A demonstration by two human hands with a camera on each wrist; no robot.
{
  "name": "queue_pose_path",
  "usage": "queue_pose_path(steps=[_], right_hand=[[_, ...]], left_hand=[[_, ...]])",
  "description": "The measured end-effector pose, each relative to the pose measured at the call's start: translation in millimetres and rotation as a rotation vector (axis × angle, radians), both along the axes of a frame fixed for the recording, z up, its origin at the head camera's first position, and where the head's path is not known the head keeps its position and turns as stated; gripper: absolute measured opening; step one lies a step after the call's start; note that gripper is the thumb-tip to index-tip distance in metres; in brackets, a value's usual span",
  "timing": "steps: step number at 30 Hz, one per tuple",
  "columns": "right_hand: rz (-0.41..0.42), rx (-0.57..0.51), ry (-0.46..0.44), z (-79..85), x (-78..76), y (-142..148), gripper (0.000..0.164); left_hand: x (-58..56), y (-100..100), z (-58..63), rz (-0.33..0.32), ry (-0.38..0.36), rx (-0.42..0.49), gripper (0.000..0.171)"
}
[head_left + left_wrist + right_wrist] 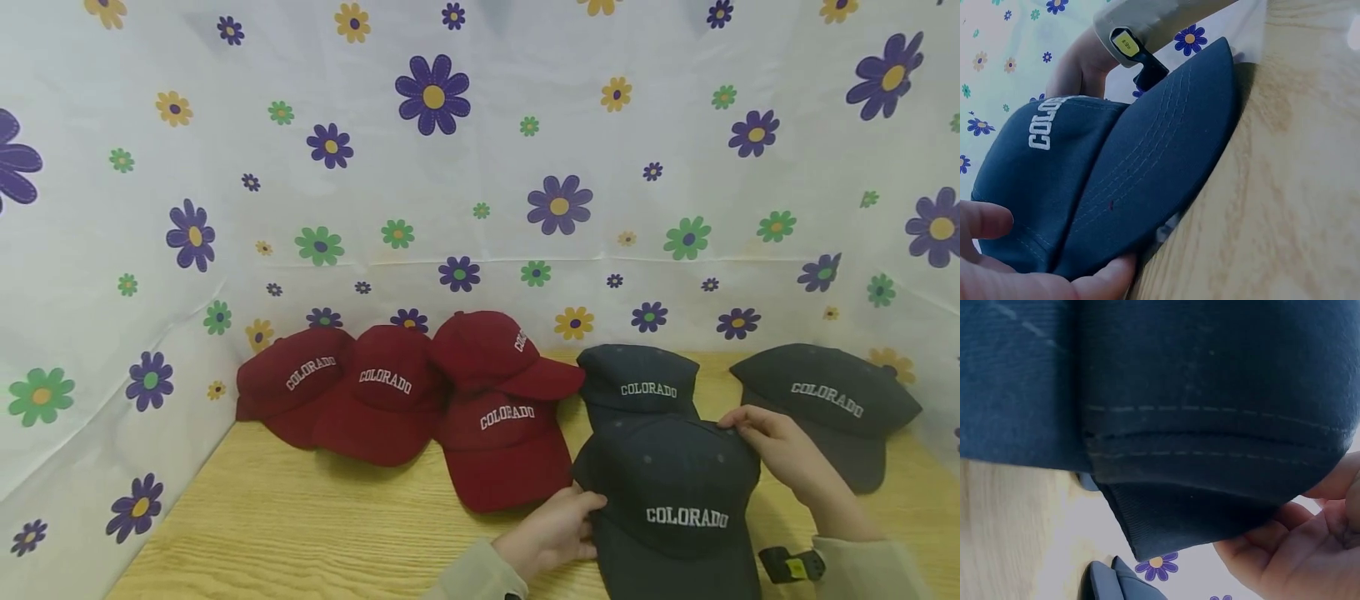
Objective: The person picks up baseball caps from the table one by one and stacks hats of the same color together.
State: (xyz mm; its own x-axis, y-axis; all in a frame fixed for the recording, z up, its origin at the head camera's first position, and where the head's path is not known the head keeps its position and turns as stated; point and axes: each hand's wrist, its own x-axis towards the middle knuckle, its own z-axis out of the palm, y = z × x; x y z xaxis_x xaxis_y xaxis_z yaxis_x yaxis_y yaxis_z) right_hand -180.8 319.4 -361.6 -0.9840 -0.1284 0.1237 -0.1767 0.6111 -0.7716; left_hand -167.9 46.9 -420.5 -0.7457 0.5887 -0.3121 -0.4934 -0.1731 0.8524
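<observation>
A dark navy baseball cap (667,475) with white COLORADO lettering faces me at the front right, above the wooden table. My left hand (551,529) grips its left edge; in the left wrist view the thumb (988,219) lies on the crown side and a finger reaches beneath the brim (1160,156). At the cap's upper right, my right hand (787,462) pinches the fabric of the crown. The right wrist view shows that hand's fingers (1260,544) at the cap's lower edge, partly hidden by the cloth.
Behind the held cap stands another navy cap (637,379), with a third dark cap (825,400) to the right. Several red COLORADO caps (382,392) overlap on the left of the wooden table (300,517). A flower-patterned white sheet (495,150) hangs behind and at both sides.
</observation>
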Motion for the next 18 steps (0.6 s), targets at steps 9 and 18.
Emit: queue_pose_path(steps=[9, 18], right_hand=[[0.011, 0.017, -0.044, -4.4, -3.8, -2.6, 0.027], [-0.032, 0.024, -0.085, -9.1, -6.0, -5.1, 0.036]], left_hand=[[1.9, -1.4, 4.9, 0.023, -0.002, -0.015, 0.058], [7.7, 2.6, 16.0, 0.076, 0.065, -0.094, 0.065]])
